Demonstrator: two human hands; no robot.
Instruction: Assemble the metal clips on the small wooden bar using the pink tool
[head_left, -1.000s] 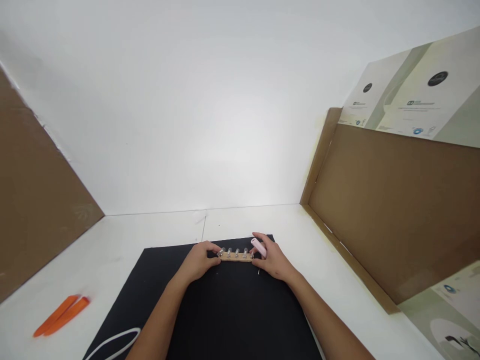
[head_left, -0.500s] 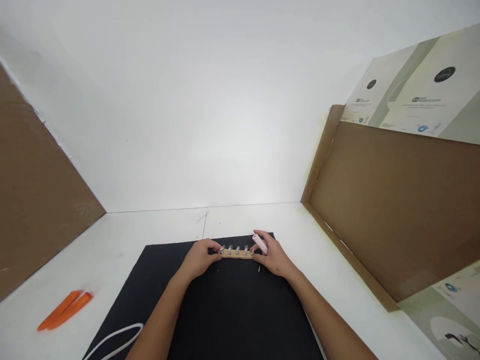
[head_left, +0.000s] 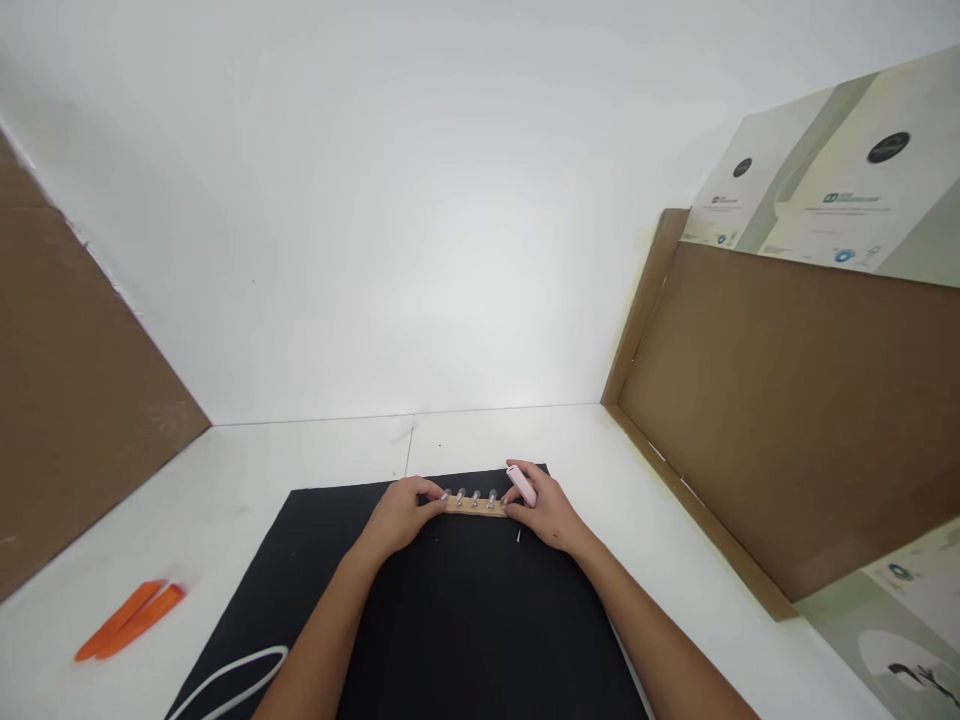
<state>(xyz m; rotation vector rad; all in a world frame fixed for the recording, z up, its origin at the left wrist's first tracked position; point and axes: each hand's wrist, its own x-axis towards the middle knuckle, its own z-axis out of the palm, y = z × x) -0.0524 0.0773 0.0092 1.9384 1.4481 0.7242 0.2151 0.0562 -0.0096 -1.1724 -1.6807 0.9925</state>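
A narrow tan strip, looking like wood or cardboard [head_left: 475, 507], lies near the far edge of a black mat [head_left: 487, 610]. Several small shiny metal pieces stand in a row along it, too small to name surely. My left hand [head_left: 405, 515] pinches the strip's left end between thumb and fingers. At the opposite end, my right hand [head_left: 547, 512] grips the strip with thumb and forefinger. Tucked in that same hand is a pale pink stick-like object [head_left: 521, 486], its lower part hidden by the fingers. A tiny pale sliver [head_left: 518, 535] lies just below the right hand.
Two orange pieces [head_left: 129, 620], blurry in outline, lie on the white table at the left. A white cable [head_left: 240, 680] loops over the mat's near left corner. Brown cardboard panels stand left [head_left: 90, 380] and right [head_left: 787, 400], with a white wall behind.
My left thumb and fingers have shifted slightly over the strip's left end, covering a little more of it. The right hand and the pink object stay nearly still.
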